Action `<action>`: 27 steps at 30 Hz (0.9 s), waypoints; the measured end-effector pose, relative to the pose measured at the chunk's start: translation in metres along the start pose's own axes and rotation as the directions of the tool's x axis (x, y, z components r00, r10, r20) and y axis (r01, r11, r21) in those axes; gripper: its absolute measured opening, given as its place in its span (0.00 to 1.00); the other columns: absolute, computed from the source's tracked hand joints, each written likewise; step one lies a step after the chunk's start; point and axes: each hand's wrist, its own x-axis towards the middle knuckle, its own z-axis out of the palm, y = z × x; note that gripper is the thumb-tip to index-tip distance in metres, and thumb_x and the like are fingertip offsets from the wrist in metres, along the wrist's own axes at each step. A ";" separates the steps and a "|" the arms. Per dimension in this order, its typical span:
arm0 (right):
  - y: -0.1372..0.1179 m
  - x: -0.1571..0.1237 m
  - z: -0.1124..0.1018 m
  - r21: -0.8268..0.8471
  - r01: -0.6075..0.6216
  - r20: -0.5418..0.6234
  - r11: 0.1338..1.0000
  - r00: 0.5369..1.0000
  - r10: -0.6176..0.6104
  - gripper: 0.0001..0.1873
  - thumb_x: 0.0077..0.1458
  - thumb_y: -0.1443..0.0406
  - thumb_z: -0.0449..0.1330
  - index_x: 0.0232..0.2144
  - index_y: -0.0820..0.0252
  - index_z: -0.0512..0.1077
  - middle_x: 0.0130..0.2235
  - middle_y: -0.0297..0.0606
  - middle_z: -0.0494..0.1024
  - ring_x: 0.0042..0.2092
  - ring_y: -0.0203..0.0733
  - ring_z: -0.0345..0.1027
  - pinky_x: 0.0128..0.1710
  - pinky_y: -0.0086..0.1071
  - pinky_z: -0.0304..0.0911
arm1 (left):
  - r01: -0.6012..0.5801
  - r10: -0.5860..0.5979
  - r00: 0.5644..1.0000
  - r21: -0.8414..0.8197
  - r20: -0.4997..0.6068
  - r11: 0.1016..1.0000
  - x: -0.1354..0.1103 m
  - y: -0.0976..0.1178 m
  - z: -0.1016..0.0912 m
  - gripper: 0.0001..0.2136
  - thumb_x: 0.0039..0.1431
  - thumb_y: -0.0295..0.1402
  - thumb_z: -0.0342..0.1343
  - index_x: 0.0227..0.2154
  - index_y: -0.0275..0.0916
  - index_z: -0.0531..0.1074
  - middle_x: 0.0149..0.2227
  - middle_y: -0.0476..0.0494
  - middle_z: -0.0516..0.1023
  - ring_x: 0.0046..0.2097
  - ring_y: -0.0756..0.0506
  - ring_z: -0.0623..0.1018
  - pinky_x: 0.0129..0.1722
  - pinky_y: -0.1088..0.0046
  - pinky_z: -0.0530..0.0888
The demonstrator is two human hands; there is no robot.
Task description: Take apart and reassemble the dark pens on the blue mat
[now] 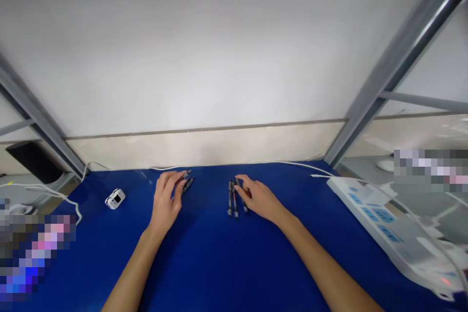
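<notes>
My left hand [166,197] is closed in a pinch at a dark pen [187,173], whose tip sticks out past the fingers. Just below, a second dark pen [187,185] lies slanted on the blue table, close to my thumb. Right of centre, two slim pens, a black pen [230,199] and a pen with a reddish barrel [234,199], lie side by side, pointing away from me. My right hand [261,197] has thumb and forefinger closed about the upper end of a third dark pen [244,208] beside them; the hand covers part of it.
A small white device with a dark screen [115,199] sits at the left. Along the right edge lies a white power strip [380,224] with blue sockets and a lit red light. White cables [285,163] run by the wall. Grey metal posts [395,68] flank the blue tabletop [215,268].
</notes>
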 end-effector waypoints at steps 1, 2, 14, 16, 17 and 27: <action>-0.001 0.000 0.000 0.008 -0.004 -0.003 1.000 1.000 0.004 0.19 0.72 0.55 0.49 0.58 0.55 0.68 0.31 0.36 0.78 0.33 0.45 0.74 0.36 0.34 0.63 | -0.058 0.058 0.998 0.008 -0.038 0.998 0.000 0.005 -0.002 0.13 0.70 0.31 0.54 0.54 0.45 0.75 0.49 0.39 0.78 0.50 0.40 0.78 0.53 0.58 0.74; -0.001 0.000 0.000 0.015 -0.006 -0.005 1.000 1.000 0.006 0.19 0.72 0.55 0.49 0.58 0.54 0.68 0.32 0.36 0.79 0.34 0.46 0.74 0.37 0.34 0.63 | -0.102 0.103 0.993 0.020 -0.063 0.995 0.000 0.009 -0.003 0.13 0.69 0.29 0.55 0.54 0.46 0.76 0.49 0.39 0.78 0.50 0.40 0.78 0.53 0.58 0.73; -0.004 0.000 0.005 0.096 0.098 -0.143 0.991 0.986 -0.083 0.19 0.72 0.59 0.50 0.61 0.55 0.64 0.38 0.40 0.78 0.39 0.47 0.75 0.42 0.39 0.70 | 0.204 -0.192 0.979 -0.402 0.071 0.893 -0.001 0.038 0.012 0.08 0.67 0.36 0.59 0.45 0.43 0.78 0.46 0.39 0.82 0.50 0.39 0.81 0.54 0.58 0.75; -0.010 -0.002 0.003 0.146 0.146 -0.181 0.978 0.976 -0.119 0.19 0.72 0.58 0.52 0.61 0.54 0.64 0.43 0.42 0.78 0.44 0.48 0.75 0.49 0.43 0.70 | 0.361 -0.320 0.932 -0.550 0.173 0.753 0.003 0.055 0.023 0.09 0.67 0.39 0.59 0.44 0.42 0.78 0.48 0.38 0.83 0.52 0.38 0.81 0.56 0.57 0.74; -0.013 -0.003 0.002 0.165 0.172 -0.196 0.971 0.971 -0.138 0.19 0.72 0.58 0.52 0.61 0.53 0.63 0.46 0.44 0.78 0.47 0.48 0.75 0.53 0.45 0.69 | 0.416 -0.351 0.907 -0.616 0.232 0.669 0.006 0.064 0.030 0.09 0.67 0.40 0.59 0.44 0.42 0.77 0.49 0.38 0.83 0.53 0.38 0.81 0.58 0.56 0.73; -0.020 -0.008 0.008 0.146 0.187 -0.064 0.971 0.982 -0.179 0.13 0.76 0.61 0.45 0.49 0.56 0.68 0.41 0.43 0.80 0.40 0.47 0.77 0.37 0.35 0.66 | 0.593 -0.362 0.770 -0.798 0.525 0.106 0.006 0.089 0.087 0.18 0.63 0.43 0.63 0.52 0.41 0.74 0.56 0.34 0.81 0.60 0.35 0.77 0.64 0.50 0.67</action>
